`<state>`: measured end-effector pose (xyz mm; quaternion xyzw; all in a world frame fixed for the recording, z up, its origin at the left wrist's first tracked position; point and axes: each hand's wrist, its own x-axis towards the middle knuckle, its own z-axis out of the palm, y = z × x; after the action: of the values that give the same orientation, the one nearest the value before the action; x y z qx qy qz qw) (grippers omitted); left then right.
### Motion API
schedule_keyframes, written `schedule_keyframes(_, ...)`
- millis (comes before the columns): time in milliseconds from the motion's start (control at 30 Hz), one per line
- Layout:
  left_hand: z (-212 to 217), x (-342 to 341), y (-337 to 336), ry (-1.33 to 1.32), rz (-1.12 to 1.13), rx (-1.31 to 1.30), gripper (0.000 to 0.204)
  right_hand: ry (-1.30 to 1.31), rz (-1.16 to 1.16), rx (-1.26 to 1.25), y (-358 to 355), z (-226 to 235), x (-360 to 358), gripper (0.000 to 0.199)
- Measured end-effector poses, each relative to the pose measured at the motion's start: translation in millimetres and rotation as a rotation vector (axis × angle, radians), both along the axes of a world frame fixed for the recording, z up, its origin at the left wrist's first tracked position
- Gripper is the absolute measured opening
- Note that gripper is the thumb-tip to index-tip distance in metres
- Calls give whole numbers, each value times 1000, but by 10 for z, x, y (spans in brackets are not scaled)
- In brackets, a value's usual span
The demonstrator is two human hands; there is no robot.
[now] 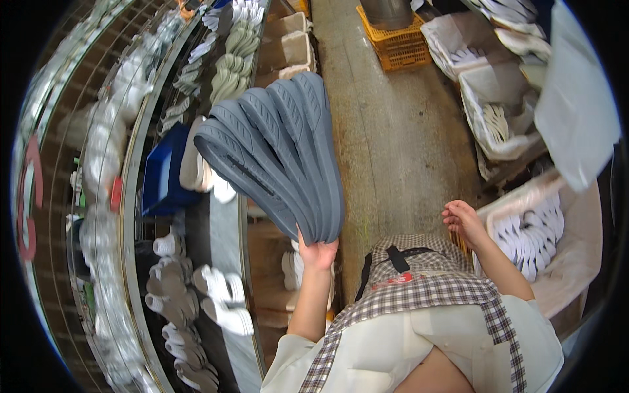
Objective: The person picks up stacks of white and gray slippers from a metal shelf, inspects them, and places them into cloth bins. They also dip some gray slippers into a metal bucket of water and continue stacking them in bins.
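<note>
My left hand (319, 251) grips several slate-grey shoe soles (288, 154) at one end. They stand up from the hand and spread like a fan, with ridged tread on their rounded far ends. Only part of the grip shows, as the soles cover some of the fingers. On the right, my right hand (464, 219) hangs in the air, its fingers loosely bent and a little apart, with nothing visible in them. Nearest to it is a lined bin holding several white soles (529, 232).
Left, a long shelf carries white soles (226, 298), pale green soles (230, 73) and a blue crate (167, 171). Clear plastic bundles (105, 157) line a rack farther left. Lined bins (498, 108) stand along the right. An orange crate (396, 49) sits on the concrete floor (403, 150) ahead.
</note>
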<state>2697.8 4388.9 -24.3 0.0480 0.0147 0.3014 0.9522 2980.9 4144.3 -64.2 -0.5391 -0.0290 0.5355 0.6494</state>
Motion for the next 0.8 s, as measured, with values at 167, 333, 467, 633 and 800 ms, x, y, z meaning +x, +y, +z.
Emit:
schedule_keyframes(167, -121, 956, 1219, 22, 24, 5, 53, -217, 239, -64, 1229, -175, 1042, 18)
schedule_keyframes(333, 7, 2182, 2635, 532, 138, 319, 66, -222, 48, -286, 2344, -318, 1891, 18)
schedule_keyframes(467, 301, 3277, 3951, 603, -16, 459, 61, -144, 8, -200, 2998, -231, 2404, 20)
schedule_keyframes(633, 595, 5058, 5397, 782, 97, 560, 51, -182, -149, -208, 3486, -352, 3127, 16)
schedule_keyframes(800, 807, 7053, 6469, 1016, 136, 965, 63, -249, -295, -282, 3851, -754, 4000, 15)
